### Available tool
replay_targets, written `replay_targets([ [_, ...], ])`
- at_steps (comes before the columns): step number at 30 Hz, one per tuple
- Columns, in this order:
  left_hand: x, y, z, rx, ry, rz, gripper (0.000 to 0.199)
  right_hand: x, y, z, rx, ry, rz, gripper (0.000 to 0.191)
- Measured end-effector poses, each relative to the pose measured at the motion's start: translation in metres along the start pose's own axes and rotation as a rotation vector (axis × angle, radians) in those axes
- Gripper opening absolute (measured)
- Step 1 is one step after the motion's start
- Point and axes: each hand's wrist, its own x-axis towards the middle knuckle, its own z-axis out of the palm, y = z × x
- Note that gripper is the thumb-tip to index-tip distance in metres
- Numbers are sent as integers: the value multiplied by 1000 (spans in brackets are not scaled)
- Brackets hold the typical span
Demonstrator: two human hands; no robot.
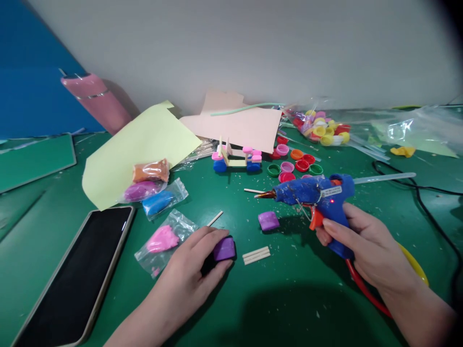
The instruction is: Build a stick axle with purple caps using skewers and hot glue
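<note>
My left hand point(197, 265) is closed on a purple clay block point(224, 249) on the green table, thumb and fingers at its sides. My right hand point(365, 241) grips a blue hot glue gun point(307, 190) by its handle, a finger by the orange trigger. The gun's nozzle points left, above the table, and a clear glue stick point(385, 178) juts from its back. A second purple clay block point(268, 220) lies below the nozzle. Short wooden sticks point(256, 255) lie side by side between my hands. One more thin stick point(215, 218) rests just beyond my left fingers.
A small model car point(237, 156) stands farther back beside colourful bottle caps point(287, 166). Left lie a phone point(75, 279), a bag of pink clay point(162, 239) and other clay packets point(157, 201). Black cable point(421, 197) runs along the right. A pink tumbler point(96, 101) leans against the wall.
</note>
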Motion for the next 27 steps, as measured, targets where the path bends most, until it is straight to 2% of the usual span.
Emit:
replay_targets([
  [5, -1, 1, -2, 69, 16, -8, 41, -1, -1, 1, -3, 29, -10, 22],
  [8, 0, 9, -5, 186, 71, 21, 47, -2, -3, 1, 14, 57, -50, 21],
  [10, 2, 21, -6, 266, 125, 81, 37, -3, -5, 0, 47, 68, -80, 19],
  [13, 8, 43, 1, 407, 143, 223, 13, -3, -8, -1, 130, 69, -124, 13],
  [15, 12, 56, 10, 557, 46, 315, 13, -3, -10, -2, 182, 74, -147, 9],
  [17, 16, 65, 21, 728, -47, 343, 15, -3, -10, -2, 220, 81, -163, 7],
  [19, 20, 71, 30, 804, -100, 372, 15, -3, -10, -3, 247, 80, -171, 6],
  [22, 25, 77, 37, 826, -148, 395, 14, -3, -10, -3, 269, 75, -181, 7],
  [27, 34, 85, 35, 793, -173, 381, 18, -5, -12, -2, 272, 88, -171, 12],
])
